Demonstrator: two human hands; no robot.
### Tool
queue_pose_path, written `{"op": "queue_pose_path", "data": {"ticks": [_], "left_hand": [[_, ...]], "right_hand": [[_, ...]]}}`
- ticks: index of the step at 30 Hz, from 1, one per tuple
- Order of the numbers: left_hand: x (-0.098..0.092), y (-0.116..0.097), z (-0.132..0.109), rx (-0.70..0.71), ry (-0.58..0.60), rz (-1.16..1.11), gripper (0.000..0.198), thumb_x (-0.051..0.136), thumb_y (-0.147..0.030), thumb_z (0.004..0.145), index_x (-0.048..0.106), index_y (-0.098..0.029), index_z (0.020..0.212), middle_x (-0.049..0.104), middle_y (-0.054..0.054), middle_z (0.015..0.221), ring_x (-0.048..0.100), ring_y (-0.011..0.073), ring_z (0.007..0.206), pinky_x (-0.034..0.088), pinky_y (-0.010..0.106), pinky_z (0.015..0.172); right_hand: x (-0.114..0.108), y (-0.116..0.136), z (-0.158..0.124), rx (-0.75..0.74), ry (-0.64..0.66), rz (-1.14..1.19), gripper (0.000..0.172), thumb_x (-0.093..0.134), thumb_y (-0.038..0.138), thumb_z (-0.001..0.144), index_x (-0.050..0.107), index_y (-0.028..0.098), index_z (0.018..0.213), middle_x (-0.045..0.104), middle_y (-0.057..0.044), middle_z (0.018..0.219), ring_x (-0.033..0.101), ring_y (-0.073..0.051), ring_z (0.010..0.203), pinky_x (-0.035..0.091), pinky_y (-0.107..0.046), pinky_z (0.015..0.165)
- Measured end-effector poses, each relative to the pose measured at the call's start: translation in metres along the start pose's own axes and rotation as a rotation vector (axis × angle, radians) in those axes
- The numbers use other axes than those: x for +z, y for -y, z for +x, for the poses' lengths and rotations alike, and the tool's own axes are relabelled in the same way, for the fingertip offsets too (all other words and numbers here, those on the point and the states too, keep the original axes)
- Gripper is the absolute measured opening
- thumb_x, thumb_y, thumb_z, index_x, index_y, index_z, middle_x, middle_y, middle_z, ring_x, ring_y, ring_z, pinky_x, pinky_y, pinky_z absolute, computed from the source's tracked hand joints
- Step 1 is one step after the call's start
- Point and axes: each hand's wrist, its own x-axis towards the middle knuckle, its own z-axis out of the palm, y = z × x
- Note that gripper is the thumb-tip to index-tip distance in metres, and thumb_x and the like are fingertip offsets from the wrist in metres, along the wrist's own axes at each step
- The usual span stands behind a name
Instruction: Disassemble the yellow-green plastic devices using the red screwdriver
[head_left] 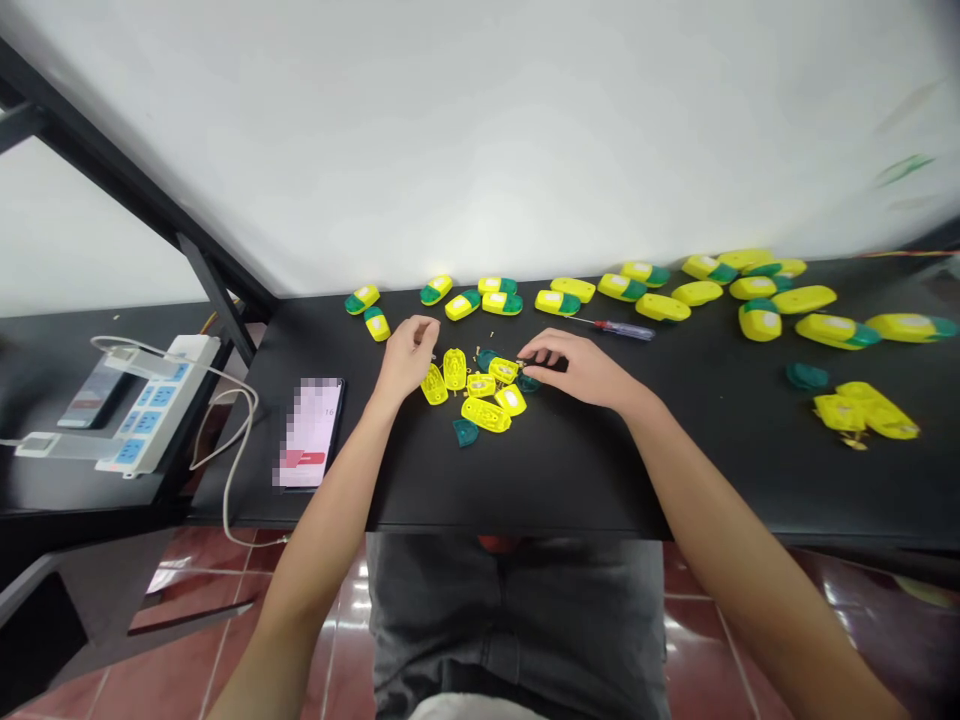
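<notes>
So the whole setup is a long black table [675, 480] against a white wall [480, 130], with a red tile floor [180, 600] showing below it. Way left of the left fingers there's a power strip [150, 420] on a side table [45, 480], and a phone [309, 432] with a pixelated screen sits closer in on that same side. Beyond the fingertips, a loose row of closed yellow cases [621, 287] with green ends runs along the back, a screwdriver [622, 329] lies just past the right fingers, and a heap of yellow shells [862, 412] sits far to their right. Right under both hands is a small cluster of open yellow shells [486, 414], with a green cap [465, 432] just below it. The left hand [405, 358] curls loosely, its fingers [424, 335] bunched together and pointing at the upright shell [454, 368] just right of them; can't tell if they're holding anything. The right hand [574, 365] comes in from the other side, its fingers [534, 350] reaching left, thumb and forefinger closing on something tiny, too small to make out, at the end of a sideways shell [503, 371]. That one lies just left of the right fingertips, long axis running roughly crosswise, so the right hand's the nearer one.
</notes>
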Motion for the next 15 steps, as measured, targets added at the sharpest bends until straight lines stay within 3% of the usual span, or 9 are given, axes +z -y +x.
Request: {"op": "queue_pose_path", "data": {"ticks": [6,10,12,15], "left_hand": [[0.001,0.005,0.002,0.024,0.03,-0.042,0.017,0.054,-0.03,0.099,0.067,-0.02,0.098,0.073,0.005,0.099,0.068,0.018,0.093,0.057,0.032,0.085],[0.0,0.0,0.004,0.084,-0.04,-0.073,0.018,0.059,-0.033,0.1,0.07,-0.019,0.098,0.075,0.007,0.102,0.07,0.0198,0.1,0.055,0.038,0.099],[-0.003,-0.022,0.002,0.138,-0.082,-0.221,0.023,0.056,-0.038,0.102,0.071,-0.02,0.102,0.076,0.006,0.105,0.072,0.0205,0.107,0.055,0.04,0.104],[-0.017,-0.083,-0.004,0.22,0.101,-0.503,0.028,0.049,-0.038,0.108,0.072,-0.023,0.111,0.077,0.004,0.112,0.072,0.0213,0.116,0.056,0.041,0.106]], "right_hand": [[0.001,-0.007,0.002,0.013,-0.01,0.038,0.023,0.069,0.043,0.086,0.074,0.024,0.098,0.068,-0.009,0.105,0.063,-0.021,0.082,0.055,-0.037,0.069],[0.002,-0.013,0.005,-0.008,-0.028,0.035,0.024,0.069,0.041,0.085,0.075,0.022,0.098,0.069,-0.009,0.101,0.064,-0.02,0.08,0.054,-0.036,0.067],[0.002,-0.015,0.005,-0.01,-0.033,0.032,0.024,0.069,0.041,0.085,0.075,0.022,0.098,0.07,-0.009,0.099,0.064,-0.021,0.079,0.054,-0.036,0.066],[0.002,-0.015,0.006,-0.013,-0.027,0.023,0.024,0.068,0.04,0.086,0.075,0.022,0.099,0.071,-0.008,0.097,0.064,-0.021,0.079,0.053,-0.036,0.067]]}}
